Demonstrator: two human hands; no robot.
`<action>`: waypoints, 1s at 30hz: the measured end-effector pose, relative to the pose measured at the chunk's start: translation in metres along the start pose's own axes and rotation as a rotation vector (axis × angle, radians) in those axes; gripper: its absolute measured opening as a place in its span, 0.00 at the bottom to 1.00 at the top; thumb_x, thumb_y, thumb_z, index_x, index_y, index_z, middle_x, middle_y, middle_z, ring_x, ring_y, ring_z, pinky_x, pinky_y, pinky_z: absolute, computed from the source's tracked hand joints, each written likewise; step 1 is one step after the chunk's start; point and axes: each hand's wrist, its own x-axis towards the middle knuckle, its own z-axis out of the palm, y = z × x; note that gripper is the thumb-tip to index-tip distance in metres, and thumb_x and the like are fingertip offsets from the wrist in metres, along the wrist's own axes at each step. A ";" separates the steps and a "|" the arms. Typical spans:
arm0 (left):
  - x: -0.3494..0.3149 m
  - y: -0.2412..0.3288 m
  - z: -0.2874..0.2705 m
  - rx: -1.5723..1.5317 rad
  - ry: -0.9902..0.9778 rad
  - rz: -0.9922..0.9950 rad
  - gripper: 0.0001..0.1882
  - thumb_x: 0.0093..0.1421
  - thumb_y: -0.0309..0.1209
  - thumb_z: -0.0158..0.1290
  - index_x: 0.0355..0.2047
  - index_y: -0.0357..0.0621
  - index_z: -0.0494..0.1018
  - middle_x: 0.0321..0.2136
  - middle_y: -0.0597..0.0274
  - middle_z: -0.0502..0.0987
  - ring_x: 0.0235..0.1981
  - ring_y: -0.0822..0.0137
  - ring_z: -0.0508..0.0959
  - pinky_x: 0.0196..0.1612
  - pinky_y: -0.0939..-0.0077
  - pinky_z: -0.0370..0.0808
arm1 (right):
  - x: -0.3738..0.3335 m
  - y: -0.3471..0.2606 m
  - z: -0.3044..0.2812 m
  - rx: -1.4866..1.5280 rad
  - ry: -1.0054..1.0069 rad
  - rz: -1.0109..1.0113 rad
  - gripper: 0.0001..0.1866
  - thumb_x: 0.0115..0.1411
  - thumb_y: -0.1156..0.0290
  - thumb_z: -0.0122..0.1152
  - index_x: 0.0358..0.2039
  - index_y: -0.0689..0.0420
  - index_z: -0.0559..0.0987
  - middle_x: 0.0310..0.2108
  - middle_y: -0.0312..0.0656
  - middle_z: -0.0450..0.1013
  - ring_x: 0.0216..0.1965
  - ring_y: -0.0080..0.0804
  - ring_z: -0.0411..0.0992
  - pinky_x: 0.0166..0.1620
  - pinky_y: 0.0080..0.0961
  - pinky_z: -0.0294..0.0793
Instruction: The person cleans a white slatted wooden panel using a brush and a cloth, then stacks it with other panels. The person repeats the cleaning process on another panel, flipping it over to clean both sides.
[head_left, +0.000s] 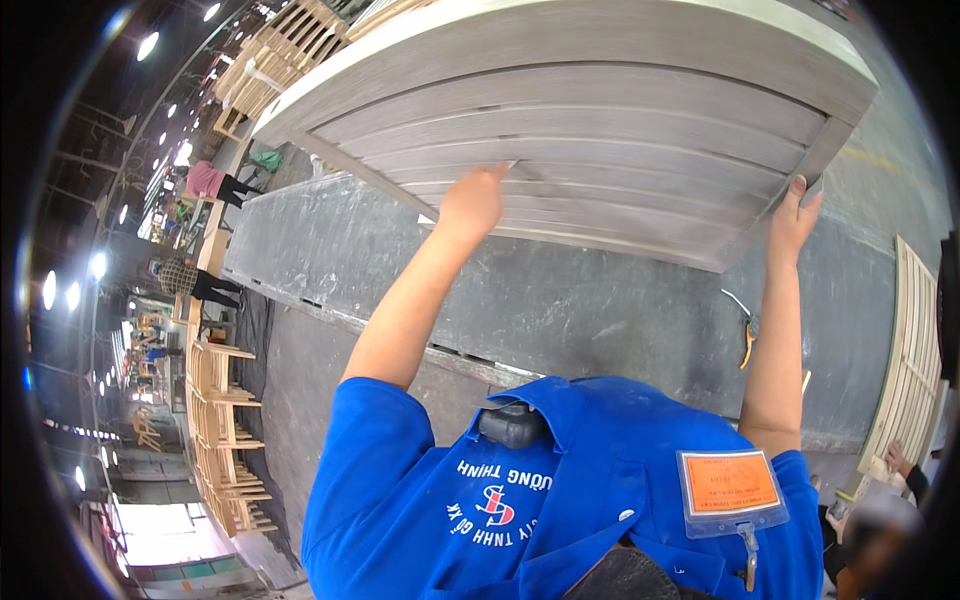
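A large grey-washed wooden slatted panel (600, 105) with a thick frame stands tilted up in front of me. My right hand (793, 222) grips its lower right edge, thumb on the slatted face and fingers around the rim. My left hand (472, 205) is closed near the middle of the slats, its fingertips at a gap between two of them. A small thin thing shows at those fingertips, too small to name. Beneath the panel lies a dark grey worktable (600, 310), scuffed with pale marks.
A tool with a yellow handle (747, 345) lies on the worktable near my right forearm. Another slatted wooden panel (905, 350) is at the far right, with a person's hand (893, 457) at it. Wooden chair frames (225, 430) stand left; two people work farther back.
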 end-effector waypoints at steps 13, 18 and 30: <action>-0.050 -0.053 -0.005 -0.415 0.278 -0.132 0.20 0.50 0.24 0.50 0.46 0.45 0.72 0.35 0.42 0.75 0.39 0.47 0.75 0.42 0.61 0.72 | 0.004 0.000 -0.002 -0.057 -0.010 -0.013 0.30 0.62 0.51 0.47 0.53 0.66 0.63 0.50 0.49 0.65 0.51 0.36 0.63 0.53 0.29 0.59; -0.034 -0.146 -0.027 -0.212 0.356 -0.412 0.17 0.53 0.28 0.47 0.43 0.47 0.74 0.34 0.41 0.75 0.39 0.46 0.75 0.42 0.58 0.72 | 0.005 0.000 -0.003 -0.039 -0.038 -0.075 0.29 0.63 0.52 0.45 0.53 0.66 0.63 0.51 0.49 0.64 0.51 0.35 0.62 0.54 0.29 0.58; 0.011 -0.189 -0.039 0.006 0.209 -0.503 0.15 0.54 0.31 0.43 0.40 0.47 0.75 0.36 0.46 0.75 0.40 0.47 0.75 0.44 0.56 0.72 | 0.001 -0.002 -0.005 -0.126 0.004 -0.052 0.28 0.63 0.51 0.44 0.49 0.67 0.65 0.46 0.48 0.67 0.47 0.35 0.64 0.51 0.29 0.61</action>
